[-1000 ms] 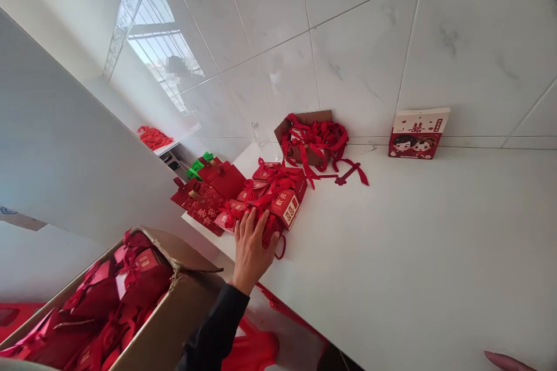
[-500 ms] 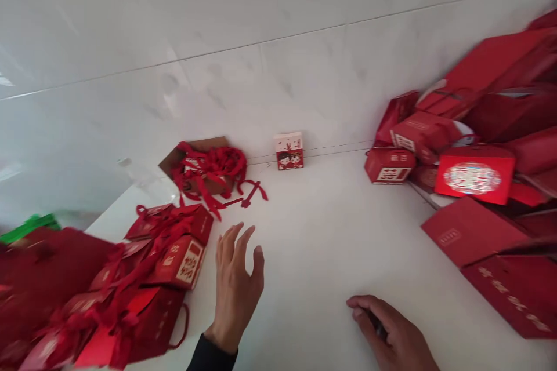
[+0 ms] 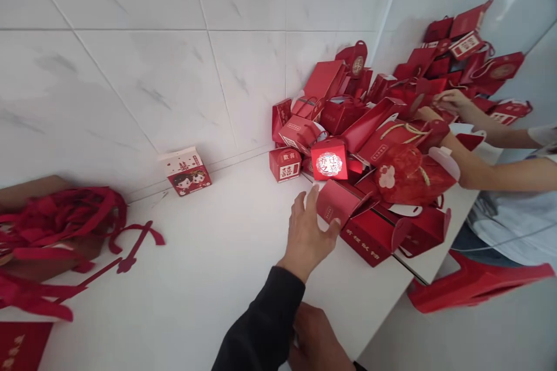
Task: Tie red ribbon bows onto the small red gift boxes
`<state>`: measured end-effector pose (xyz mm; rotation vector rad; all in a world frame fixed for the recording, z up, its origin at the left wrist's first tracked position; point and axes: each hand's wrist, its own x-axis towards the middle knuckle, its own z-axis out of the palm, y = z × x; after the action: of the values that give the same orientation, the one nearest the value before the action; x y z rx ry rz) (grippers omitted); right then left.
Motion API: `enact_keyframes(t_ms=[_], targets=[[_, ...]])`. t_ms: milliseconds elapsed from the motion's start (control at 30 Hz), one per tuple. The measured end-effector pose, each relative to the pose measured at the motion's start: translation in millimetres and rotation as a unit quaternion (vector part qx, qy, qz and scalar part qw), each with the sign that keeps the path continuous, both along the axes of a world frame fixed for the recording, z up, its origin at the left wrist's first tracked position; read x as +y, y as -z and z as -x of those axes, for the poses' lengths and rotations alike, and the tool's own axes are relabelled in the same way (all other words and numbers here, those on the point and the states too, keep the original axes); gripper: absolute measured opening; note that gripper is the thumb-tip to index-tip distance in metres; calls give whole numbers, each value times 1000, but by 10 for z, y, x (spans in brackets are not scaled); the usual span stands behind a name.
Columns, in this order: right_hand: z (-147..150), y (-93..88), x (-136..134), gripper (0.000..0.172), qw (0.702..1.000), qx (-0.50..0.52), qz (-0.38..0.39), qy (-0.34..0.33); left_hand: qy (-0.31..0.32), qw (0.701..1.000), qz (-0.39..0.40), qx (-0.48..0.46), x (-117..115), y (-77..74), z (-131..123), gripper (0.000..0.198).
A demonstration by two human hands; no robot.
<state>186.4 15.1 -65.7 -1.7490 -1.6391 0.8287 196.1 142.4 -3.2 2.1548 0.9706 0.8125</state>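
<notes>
The left hand (image 3: 308,237) is held out above the white table (image 3: 235,249), palm down, its fingers parted and its thumb spread wide, with nothing seen in its grip. The right hand (image 3: 319,336) is below it, nearer the body and partly hidden behind the black sleeve (image 3: 265,319); its fingers look curled, but whether they close on anything I cannot tell. The two hands are apart from each other. The red box (image 3: 342,202) lies just beside the left hand, in front of the gap between index finger and thumb; whether a fingertip touches it is unclear. Just past the thumb, a red panel with a row of pale characters (image 3: 365,240) adjoins it. Beyond the left fingertips stand a bright red box with a round white emblem (image 3: 329,161) and, slightly to its left, a small double-happiness box (image 3: 285,164). A heap of red boxes (image 3: 343,116) spreads from there to the right of both hands, where a co-worker's hands (image 3: 455,100) are in among them. To the left of the left hand, near the tiled wall (image 3: 143,69), stands a box printed with a cartoon couple (image 3: 189,178); farther left lie red ribbons (image 3: 73,214) in a brown carton (image 3: 47,185), some trailing onto the table
</notes>
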Motion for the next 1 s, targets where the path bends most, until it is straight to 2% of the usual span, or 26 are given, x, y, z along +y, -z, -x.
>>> enact_keyframes(t_ms=[133,233,333,433,633,867,1000], targets=[[0,-53,-24,19,1000,-6,15,26,18,999,17,32,48,58,-234,58],[0,-96,-50,22,999,-8,18,37,13,999,22,39,38,77,-233,45],[15,-129,-65,25,999,-5,17,44,0,999,34,36,23,82,-213,42],[31,-145,-71,26,998,-2,14,54,-19,998,55,26,13,96,-231,47],[13,-111,-116,27,998,-13,2,63,-24,997,70,10,-23,116,-325,86],[-6,15,-90,28,999,-18,-13,48,-48,998,32,20,-46,142,-357,81],[-16,74,-60,20,1000,-2,-27,14,-73,997,19,25,-74,165,-179,85]])
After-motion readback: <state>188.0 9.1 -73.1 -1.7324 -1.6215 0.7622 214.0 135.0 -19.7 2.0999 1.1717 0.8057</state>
